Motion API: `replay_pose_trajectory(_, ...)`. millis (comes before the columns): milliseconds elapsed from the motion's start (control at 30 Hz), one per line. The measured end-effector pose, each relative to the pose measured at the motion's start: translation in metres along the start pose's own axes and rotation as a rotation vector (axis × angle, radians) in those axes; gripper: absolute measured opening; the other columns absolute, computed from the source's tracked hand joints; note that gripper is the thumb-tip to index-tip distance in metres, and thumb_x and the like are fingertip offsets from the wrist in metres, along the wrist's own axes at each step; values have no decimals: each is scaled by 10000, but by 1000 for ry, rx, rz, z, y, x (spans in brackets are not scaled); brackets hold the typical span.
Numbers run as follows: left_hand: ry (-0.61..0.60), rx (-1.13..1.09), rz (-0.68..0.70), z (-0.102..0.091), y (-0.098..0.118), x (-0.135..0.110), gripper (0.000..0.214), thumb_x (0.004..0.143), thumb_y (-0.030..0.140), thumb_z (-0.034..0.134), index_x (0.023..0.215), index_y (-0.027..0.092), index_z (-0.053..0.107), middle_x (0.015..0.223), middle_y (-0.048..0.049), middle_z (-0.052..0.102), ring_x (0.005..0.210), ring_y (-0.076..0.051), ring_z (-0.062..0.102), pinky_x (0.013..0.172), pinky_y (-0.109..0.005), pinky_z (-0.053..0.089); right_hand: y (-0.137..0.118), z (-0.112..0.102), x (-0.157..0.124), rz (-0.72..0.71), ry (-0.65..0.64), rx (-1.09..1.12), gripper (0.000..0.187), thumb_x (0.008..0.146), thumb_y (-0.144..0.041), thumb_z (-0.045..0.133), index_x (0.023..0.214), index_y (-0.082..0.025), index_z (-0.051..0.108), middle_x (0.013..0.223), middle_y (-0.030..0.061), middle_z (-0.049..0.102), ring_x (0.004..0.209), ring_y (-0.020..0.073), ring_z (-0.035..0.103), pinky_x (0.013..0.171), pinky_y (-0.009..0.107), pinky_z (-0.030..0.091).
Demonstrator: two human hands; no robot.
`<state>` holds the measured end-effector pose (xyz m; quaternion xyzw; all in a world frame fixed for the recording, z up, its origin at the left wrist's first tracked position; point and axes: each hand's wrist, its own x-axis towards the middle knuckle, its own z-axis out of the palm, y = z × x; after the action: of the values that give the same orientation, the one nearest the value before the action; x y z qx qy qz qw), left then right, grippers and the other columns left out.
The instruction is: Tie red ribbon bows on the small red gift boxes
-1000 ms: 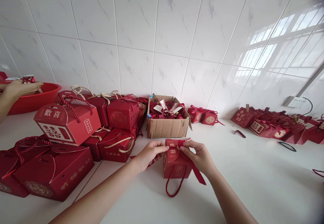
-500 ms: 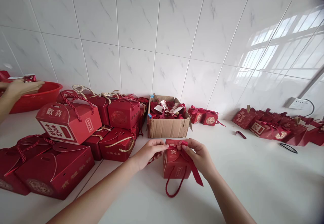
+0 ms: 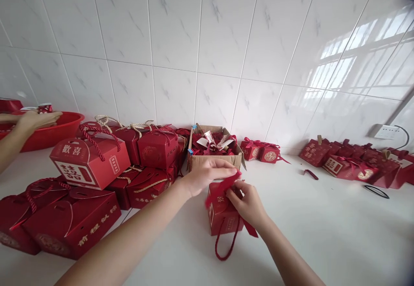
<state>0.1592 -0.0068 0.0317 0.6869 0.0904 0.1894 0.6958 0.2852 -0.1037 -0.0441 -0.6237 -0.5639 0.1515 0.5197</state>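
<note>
A small red gift box (image 3: pixel 223 219) stands on the white counter in front of me, its red cord handle (image 3: pixel 225 256) drooping toward me. Above its top, my left hand (image 3: pixel 208 174) pinches a red ribbon (image 3: pixel 221 190), which hangs down in front of the box's top. My right hand (image 3: pixel 245 199) is closed at the box's upper right edge, fingertips on the ribbon near its crossing. Another ribbon tail (image 3: pixel 250 229) hangs below my right hand along the box's side. The fingers hide part of the box top and the ribbon's crossing.
Larger red gift boxes (image 3: pixel 93 161) are stacked at left. A cardboard carton (image 3: pixel 211 162) of ribbons and two small bowed boxes (image 3: pixel 269 154) stand by the tiled wall. More boxes (image 3: pixel 349 167), a ribbon scrap (image 3: pixel 311 174) and a black loop (image 3: pixel 376 191) lie right. Another person's hand (image 3: pixel 34 121) is over a red basin (image 3: pixel 69 124).
My left hand has risen and moved right, carrying a ribbon end up across the box's top. My right hand has shifted slightly down and left, fingers still on the ribbon.
</note>
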Motion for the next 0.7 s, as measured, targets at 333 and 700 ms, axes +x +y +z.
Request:
replay_pose_trajectory(333,195,250,52,-10,-38,1,388,768,429,658,1073,190,658,1149,-79,651,1109,-225,563,968,-330,407,5,-5,0,52,-51,126,380,848,-476,500,630,-174,572,633,25,582,591,141,456,539,251,356)
replay_pose_trajectory(700,374,472,219,1,-61,-18,210,838,375,549,810,179,617,919,-51,677,912,-188,606,846,-283,459,5,-2,-5,30,13,171,331,844,-496,523,727,-187,543,659,10,595,609,144,512,568,254,385)
